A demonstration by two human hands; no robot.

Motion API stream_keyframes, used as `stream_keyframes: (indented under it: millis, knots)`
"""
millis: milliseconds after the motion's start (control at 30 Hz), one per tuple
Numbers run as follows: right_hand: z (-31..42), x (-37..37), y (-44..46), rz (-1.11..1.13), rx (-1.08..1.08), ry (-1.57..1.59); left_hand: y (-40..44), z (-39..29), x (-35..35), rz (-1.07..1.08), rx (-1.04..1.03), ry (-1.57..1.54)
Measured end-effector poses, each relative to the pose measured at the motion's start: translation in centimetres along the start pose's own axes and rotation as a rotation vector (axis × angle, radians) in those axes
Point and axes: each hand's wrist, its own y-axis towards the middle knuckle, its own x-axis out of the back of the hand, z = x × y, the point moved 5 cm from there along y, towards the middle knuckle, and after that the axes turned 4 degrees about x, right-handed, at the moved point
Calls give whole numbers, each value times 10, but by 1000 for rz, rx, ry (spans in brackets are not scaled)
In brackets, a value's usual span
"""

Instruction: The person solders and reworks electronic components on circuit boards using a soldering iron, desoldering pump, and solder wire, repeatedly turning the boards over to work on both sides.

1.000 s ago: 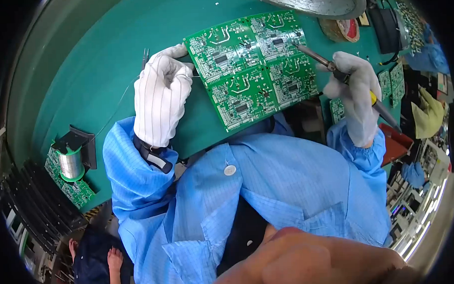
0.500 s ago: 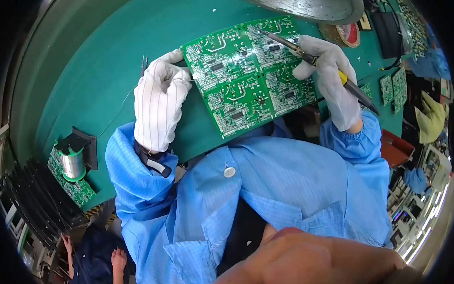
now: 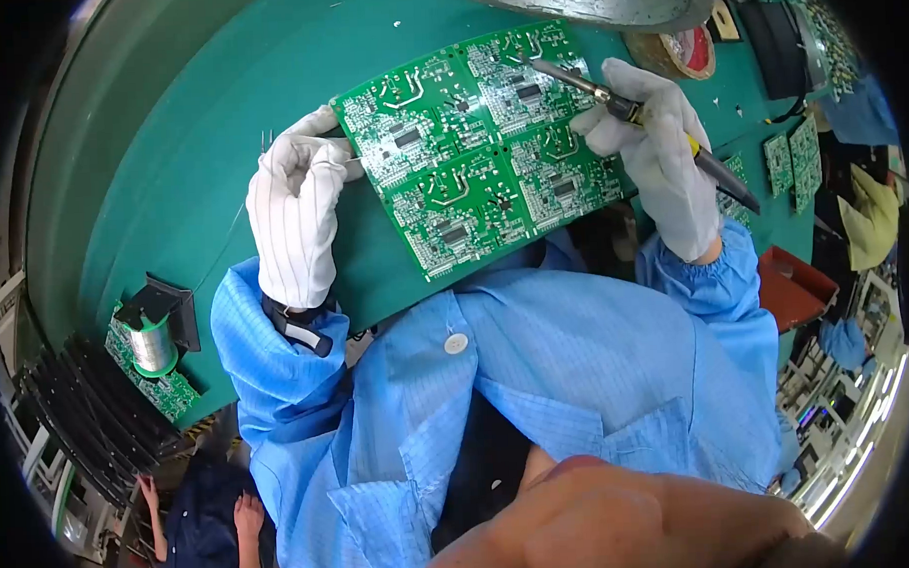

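In the head view, a green circuit board panel [image 3: 485, 148] of joined boards lies tilted in front of me. My left hand [image 3: 297, 214], in a striped white glove, is closed at the panel's left edge, pinching thin solder wire [image 3: 240, 213] that runs back to a spool [image 3: 154, 350]. Two thin metal prongs [image 3: 267, 140] show beyond this glove; their lower part is hidden. My right hand [image 3: 665, 156], also gloved, is closed around a soldering iron [image 3: 624, 108] with a yellow band. Its tip is over the panel's upper right; contact cannot be made out.
A metal dish [image 3: 605, 0] and a tape roll [image 3: 682, 54] sit beyond the panel. More circuit boards [image 3: 793, 162] and a red bin [image 3: 795, 287] are at right. Black racks [image 3: 94, 417] stand lower left, near another person's hand [image 3: 247, 517].
The view has shifted a little. The iron's tip has moved slightly right and towards me relative to the panel. Both hands keep their grips.
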Motion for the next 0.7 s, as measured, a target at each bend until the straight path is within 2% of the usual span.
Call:
stream_keyframes:
  millis: [133, 200, 433, 633, 700]
  knots:
    - [-1, 1, -2, 5, 75, 43, 1, 6, -1, -36, 2, -94]
    - [-1, 1, -2, -8, 11, 33, 2, 6, -1, -44, -11, -88]
    - [-7, -1, -3, -12, -2, 107, 1, 6, -1, -27, -51, -98]
    - [-1, -6, -6, -6, 4, 36, 0, 5, -1, -55, -111, -55]
    - [-3, -9, -9, -11, -15, 122, 0, 3, 3, -67, -129, -54]
